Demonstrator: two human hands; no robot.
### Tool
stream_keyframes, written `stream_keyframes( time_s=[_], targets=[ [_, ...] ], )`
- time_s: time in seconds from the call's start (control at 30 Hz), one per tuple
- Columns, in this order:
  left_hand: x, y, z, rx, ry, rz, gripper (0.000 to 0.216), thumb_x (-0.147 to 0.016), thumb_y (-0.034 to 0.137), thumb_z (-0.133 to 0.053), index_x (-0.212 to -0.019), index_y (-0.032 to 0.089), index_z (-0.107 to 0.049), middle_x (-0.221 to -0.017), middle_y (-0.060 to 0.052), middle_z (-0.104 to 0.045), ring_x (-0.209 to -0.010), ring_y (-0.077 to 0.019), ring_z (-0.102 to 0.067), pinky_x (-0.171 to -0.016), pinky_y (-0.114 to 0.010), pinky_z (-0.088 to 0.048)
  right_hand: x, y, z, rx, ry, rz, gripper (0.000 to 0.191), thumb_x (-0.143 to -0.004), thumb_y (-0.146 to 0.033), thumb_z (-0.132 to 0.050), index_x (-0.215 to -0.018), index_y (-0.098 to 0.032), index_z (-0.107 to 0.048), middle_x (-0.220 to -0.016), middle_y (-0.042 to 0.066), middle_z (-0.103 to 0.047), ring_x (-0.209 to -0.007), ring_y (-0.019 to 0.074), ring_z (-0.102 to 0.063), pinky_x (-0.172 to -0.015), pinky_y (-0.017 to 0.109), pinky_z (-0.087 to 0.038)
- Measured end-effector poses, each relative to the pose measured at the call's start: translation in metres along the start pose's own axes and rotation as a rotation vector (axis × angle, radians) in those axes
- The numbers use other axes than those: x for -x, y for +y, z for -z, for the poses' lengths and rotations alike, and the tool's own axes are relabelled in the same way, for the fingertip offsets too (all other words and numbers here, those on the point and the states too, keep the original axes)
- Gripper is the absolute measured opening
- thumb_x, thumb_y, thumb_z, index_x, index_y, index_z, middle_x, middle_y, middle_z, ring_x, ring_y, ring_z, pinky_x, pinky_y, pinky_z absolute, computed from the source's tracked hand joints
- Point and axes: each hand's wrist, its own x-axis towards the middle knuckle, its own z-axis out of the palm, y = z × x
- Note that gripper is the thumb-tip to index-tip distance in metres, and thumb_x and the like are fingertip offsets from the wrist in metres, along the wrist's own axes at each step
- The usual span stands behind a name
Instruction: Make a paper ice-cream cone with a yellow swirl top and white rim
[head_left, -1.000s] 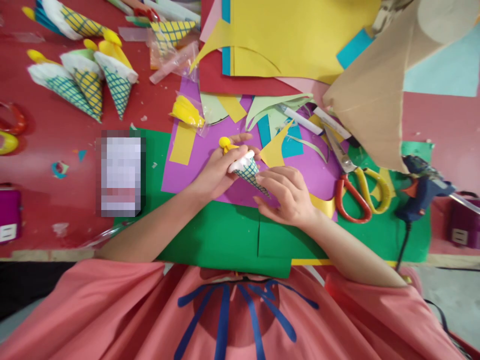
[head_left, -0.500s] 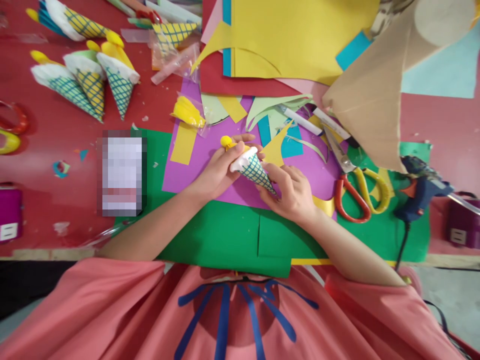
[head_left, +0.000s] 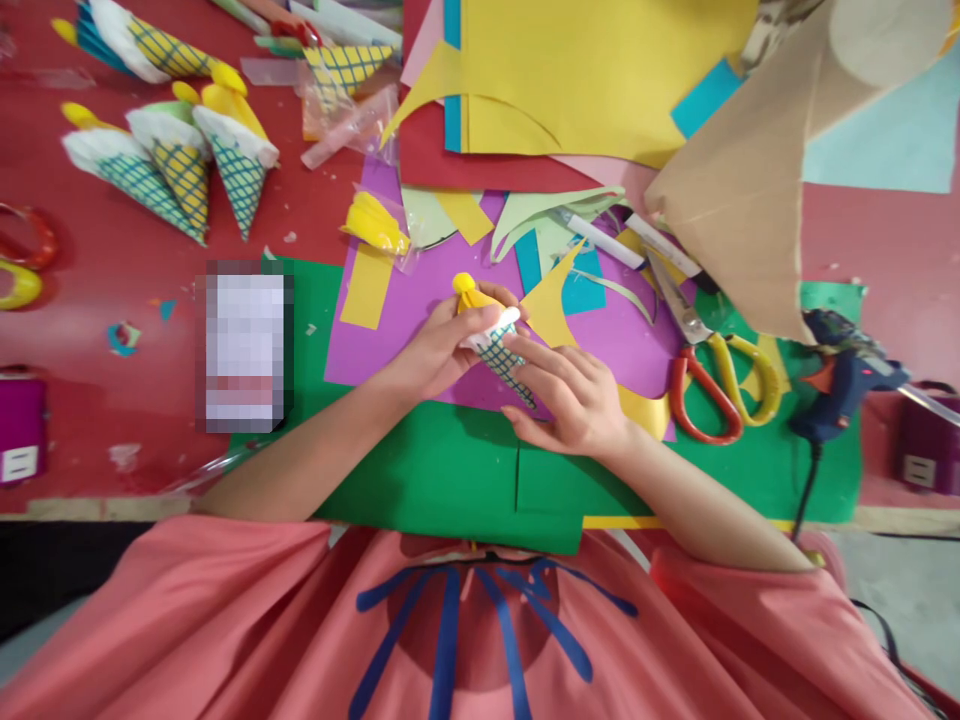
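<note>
A paper ice cream cone (head_left: 504, 358) with a blue-green lattice, a white ruffled rim and a yellow balloon-like top is tilted, its tip toward the lower right. My left hand (head_left: 450, 345) is closed round its upper end, thumb over the white rim. My right hand (head_left: 574, 395) lies along the cone's right side, fingers stretched out and the fingertips against the lattice; its thumb is apart, below the tip. Beneath both hands are a purple sheet (head_left: 360, 350) and a green sheet (head_left: 427, 460). A yellow paper offcut (head_left: 553, 305) lies just beyond the right hand.
Several finished cones (head_left: 241, 165) lie at the upper left. Red-and-yellow scissors (head_left: 705, 370), markers (head_left: 604, 238) and a blue hot glue gun (head_left: 844, 375) are on the right. Yellow balloons in a bag (head_left: 376, 225) lie ahead. A brown paper piece (head_left: 750, 180) stands out at the upper right.
The cone has turned a little, its tip lower and further left. My right hand has let go of the tip and moved its fingers up onto the cone's side.
</note>
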Motion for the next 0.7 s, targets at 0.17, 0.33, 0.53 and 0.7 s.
stream_keyframes(
  time_s=[0.17, 0.33, 0.53, 0.7],
  targets=[
    [-0.0002, -0.0012, 0.0008, -0.065, 0.026, -0.012, 0.04, -0.072, 0.056, -0.078, -0.092, 0.024, -0.067, -0.09, 0.0, -0.07, -0.081, -0.0136, -0.067, -0.069, -0.025, -0.05, 0.001, -0.0029, -0.0015, 0.03, -0.049, 0.009, 0.026, -0.095, -0.037, -0.057, -0.111, -0.016, -0.055, -0.117, 0.014, -0.075, -0.064, 0.015, -0.062, -0.054, 0.029, -0.05],
    [-0.0022, -0.0039, 0.0015, -0.063, 0.037, -0.016, 0.039, -0.074, 0.057, -0.078, -0.092, 0.024, -0.066, -0.09, 0.0, -0.071, -0.088, -0.0175, -0.069, -0.069, -0.027, -0.048, 0.0013, -0.0024, -0.001, 0.01, -0.106, -0.018, 0.035, -0.095, -0.036, -0.058, -0.121, -0.015, -0.053, -0.123, 0.015, -0.073, -0.071, 0.0169, -0.068, -0.056, 0.029, -0.05],
    [-0.0021, -0.003, 0.0002, -0.086, 0.031, -0.02, 0.041, -0.074, 0.06, -0.077, -0.091, 0.024, -0.067, -0.085, 0.0, -0.07, -0.083, -0.0169, -0.067, -0.066, -0.027, -0.047, 0.0016, -0.0039, -0.0017, 0.018, -0.12, -0.034, 0.032, -0.095, -0.037, -0.056, -0.121, -0.017, -0.054, -0.125, 0.014, -0.073, -0.068, 0.0165, -0.067, -0.056, 0.03, -0.051],
    [-0.0014, -0.0015, -0.0011, -0.083, 0.017, -0.014, 0.04, -0.077, 0.059, -0.076, -0.093, 0.023, -0.066, -0.084, 0.0, -0.07, -0.08, -0.0144, -0.067, -0.066, -0.025, -0.047, 0.0001, -0.0046, -0.0019, 0.041, -0.138, -0.044, 0.028, -0.096, -0.038, -0.055, -0.115, -0.017, -0.056, -0.122, 0.013, -0.074, -0.064, 0.0155, -0.067, -0.055, 0.029, -0.052]
  ],
)
